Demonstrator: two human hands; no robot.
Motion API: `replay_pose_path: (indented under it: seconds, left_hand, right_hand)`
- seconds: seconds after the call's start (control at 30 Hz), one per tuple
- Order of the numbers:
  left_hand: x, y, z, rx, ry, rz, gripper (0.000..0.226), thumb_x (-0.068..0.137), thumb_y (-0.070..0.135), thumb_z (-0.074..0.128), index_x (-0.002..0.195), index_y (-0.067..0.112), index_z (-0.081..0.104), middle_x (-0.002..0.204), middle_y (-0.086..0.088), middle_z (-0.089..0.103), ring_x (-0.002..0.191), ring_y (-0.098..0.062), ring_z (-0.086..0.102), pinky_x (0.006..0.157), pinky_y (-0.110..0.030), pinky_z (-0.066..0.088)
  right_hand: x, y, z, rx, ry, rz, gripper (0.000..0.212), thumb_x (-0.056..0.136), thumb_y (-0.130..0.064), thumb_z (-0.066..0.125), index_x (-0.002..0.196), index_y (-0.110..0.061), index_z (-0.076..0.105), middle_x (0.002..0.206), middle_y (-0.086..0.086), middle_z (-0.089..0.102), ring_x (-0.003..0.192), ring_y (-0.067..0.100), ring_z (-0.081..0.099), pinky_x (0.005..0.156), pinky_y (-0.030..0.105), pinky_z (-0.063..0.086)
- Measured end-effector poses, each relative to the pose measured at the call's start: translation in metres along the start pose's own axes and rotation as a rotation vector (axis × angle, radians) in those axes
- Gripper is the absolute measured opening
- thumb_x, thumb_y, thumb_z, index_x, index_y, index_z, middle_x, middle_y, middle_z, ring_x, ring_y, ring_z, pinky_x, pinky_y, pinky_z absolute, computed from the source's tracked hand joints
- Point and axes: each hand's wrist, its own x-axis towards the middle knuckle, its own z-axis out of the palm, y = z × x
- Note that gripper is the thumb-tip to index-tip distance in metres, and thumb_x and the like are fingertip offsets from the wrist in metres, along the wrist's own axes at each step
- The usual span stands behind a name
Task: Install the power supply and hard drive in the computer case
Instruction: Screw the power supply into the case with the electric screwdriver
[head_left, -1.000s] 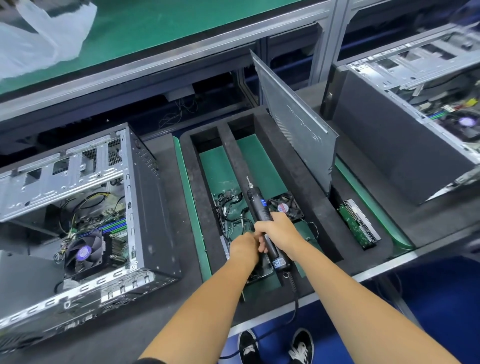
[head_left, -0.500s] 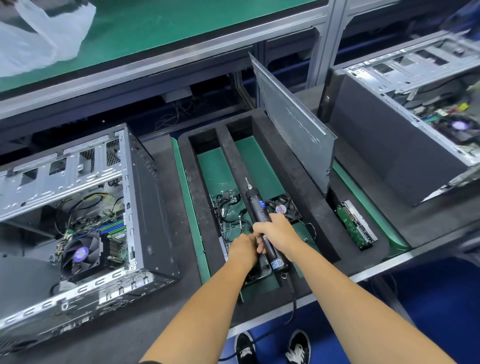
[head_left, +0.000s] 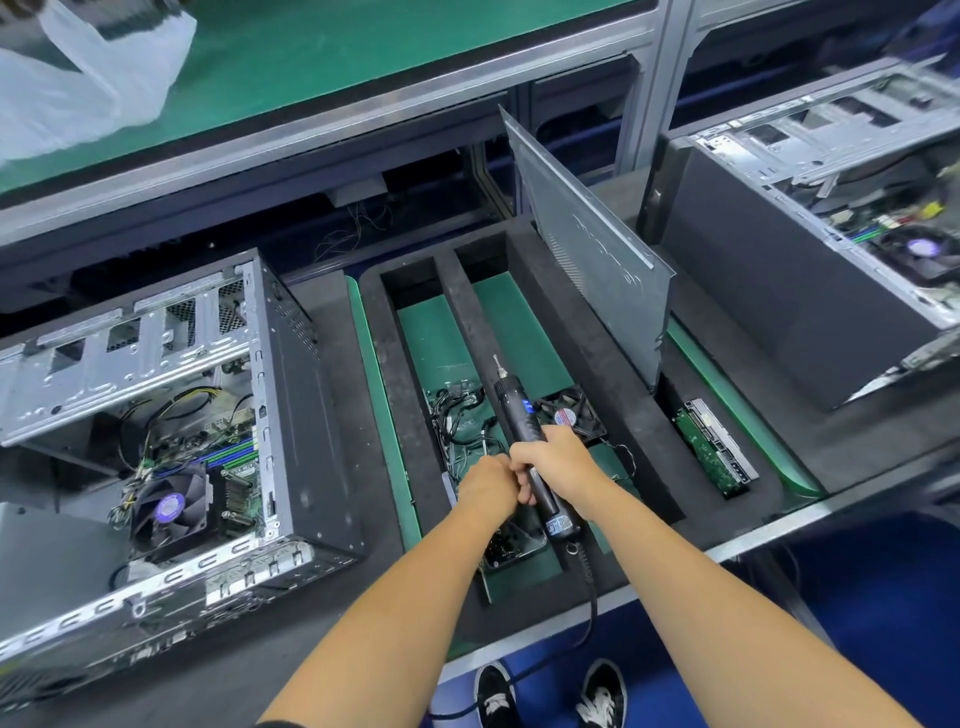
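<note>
An open computer case (head_left: 171, 415) lies on its side at the left, its motherboard and CPU fan showing. A hard drive (head_left: 717, 449) lies circuit-board up in the right slot of the black foam tray (head_left: 582, 374). My right hand (head_left: 553, 465) grips a black electric screwdriver (head_left: 522, 421), tip pointing away, over the tray's middle. My left hand (head_left: 485, 486) is closed and touches the right hand's fingers beside the screwdriver; what it holds is hidden. I see no power supply for certain.
A grey side panel (head_left: 587, 249) stands upright in the tray. A small black fan (head_left: 569, 413) and a tangle of cables (head_left: 462, 415) lie in the tray's compartments. A second open case (head_left: 810, 244) sits at the right. A plastic bag (head_left: 88, 73) lies far left.
Both hands have stayed together on the screwdriver, with barely any shift. The view has shifted slightly.
</note>
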Motion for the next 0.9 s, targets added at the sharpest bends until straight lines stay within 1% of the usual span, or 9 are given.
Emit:
replay_pose_path:
  seconds: [0.07, 0.17, 0.33, 0.43, 0.5, 0.57, 0.7, 0.8, 0.9]
  left_hand:
    - [0.0, 0.002, -0.004, 0.071, -0.004, 0.018, 0.023, 0.087, 0.001, 0.041, 0.075, 0.013, 0.057, 0.095, -0.007, 0.068, 0.096, -0.027, 0.065, 0.082, -0.034, 0.053]
    - [0.002, 0.004, -0.008, 0.198, 0.052, 0.048, 0.017, 0.087, 0.002, 0.044, 0.094, 0.009, 0.059, 0.107, -0.012, 0.064, 0.1, -0.03, 0.062, 0.079, -0.035, 0.05]
    - [0.007, 0.004, -0.013, 0.208, 0.107, 0.018, 0.013, 0.087, 0.002, 0.051, 0.1, 0.003, 0.054, 0.108, -0.017, 0.06, 0.1, -0.032, 0.061, 0.068, -0.031, 0.044]
    - [0.007, 0.003, -0.017, 0.145, 0.139, 0.012, 0.006, 0.087, 0.001, 0.051, 0.09, 0.006, 0.049, 0.106, -0.018, 0.061, 0.097, -0.032, 0.061, 0.065, -0.031, 0.042]
    - [0.007, 0.003, -0.018, 0.188, 0.132, 0.034, 0.011, 0.087, -0.001, 0.05, 0.095, 0.004, 0.054, 0.106, -0.018, 0.061, 0.097, -0.033, 0.061, 0.066, -0.032, 0.042]
    - [0.007, 0.001, -0.013, 0.266, 0.076, 0.088, 0.019, 0.086, -0.004, 0.048, 0.101, 0.0, 0.059, 0.109, -0.018, 0.061, 0.099, -0.033, 0.061, 0.068, -0.031, 0.042]
    - [0.007, -0.004, -0.004, 0.339, 0.005, 0.164, 0.018, 0.088, -0.002, 0.042, 0.088, 0.008, 0.057, 0.109, -0.014, 0.063, 0.098, -0.03, 0.061, 0.072, -0.03, 0.044]
    - [0.005, -0.005, 0.0, 0.393, 0.008, 0.205, 0.023, 0.091, 0.001, 0.042, 0.102, 0.005, 0.061, 0.11, -0.014, 0.062, 0.104, -0.032, 0.061, 0.077, -0.031, 0.046]
    - [-0.003, -0.005, 0.004, 0.581, -0.016, 0.151, 0.027, 0.091, 0.001, 0.046, 0.115, 0.008, 0.056, 0.117, -0.01, 0.058, 0.109, -0.03, 0.06, 0.079, -0.033, 0.045]
  right_hand:
    - [0.0, 0.0, 0.0, 0.003, 0.003, 0.005, 0.005, 0.072, -0.001, 0.059, 0.075, -0.003, 0.055, 0.056, 0.012, 0.055, 0.048, 0.027, 0.055, 0.048, 0.03, 0.046]
    - [0.001, 0.0, 0.0, 0.012, 0.001, 0.009, 0.006, 0.073, 0.0, 0.058, 0.077, -0.003, 0.055, 0.056, 0.012, 0.054, 0.047, 0.027, 0.054, 0.048, 0.03, 0.046]
    - [0.0, 0.0, 0.0, 0.027, -0.004, 0.015, 0.008, 0.074, 0.001, 0.059, 0.079, -0.003, 0.054, 0.055, 0.011, 0.054, 0.047, 0.028, 0.054, 0.048, 0.031, 0.046]
    - [0.0, -0.001, 0.0, 0.037, -0.006, 0.022, 0.009, 0.074, 0.002, 0.059, 0.08, -0.003, 0.054, 0.056, 0.011, 0.054, 0.046, 0.026, 0.055, 0.047, 0.029, 0.046]
    - [0.0, -0.001, 0.0, 0.039, -0.007, 0.022, 0.009, 0.074, 0.002, 0.058, 0.081, -0.003, 0.054, 0.056, 0.011, 0.054, 0.046, 0.026, 0.054, 0.046, 0.029, 0.046]
    - [0.0, -0.001, 0.0, 0.039, -0.004, 0.022, 0.008, 0.074, 0.001, 0.058, 0.08, -0.003, 0.054, 0.056, 0.011, 0.054, 0.046, 0.026, 0.054, 0.046, 0.029, 0.046]
    - [0.001, 0.001, -0.001, 0.024, -0.005, 0.019, 0.008, 0.072, -0.001, 0.06, 0.079, -0.002, 0.056, 0.056, 0.011, 0.056, 0.048, 0.027, 0.055, 0.047, 0.03, 0.047]
    - [0.001, 0.001, -0.002, 0.02, -0.013, 0.018, 0.007, 0.071, -0.002, 0.06, 0.077, -0.002, 0.056, 0.057, 0.012, 0.056, 0.048, 0.028, 0.056, 0.047, 0.03, 0.046]
    - [0.0, 0.001, -0.002, 0.045, -0.033, 0.016, 0.007, 0.072, 0.0, 0.058, 0.073, -0.004, 0.053, 0.059, 0.015, 0.052, 0.047, 0.028, 0.054, 0.048, 0.03, 0.045]
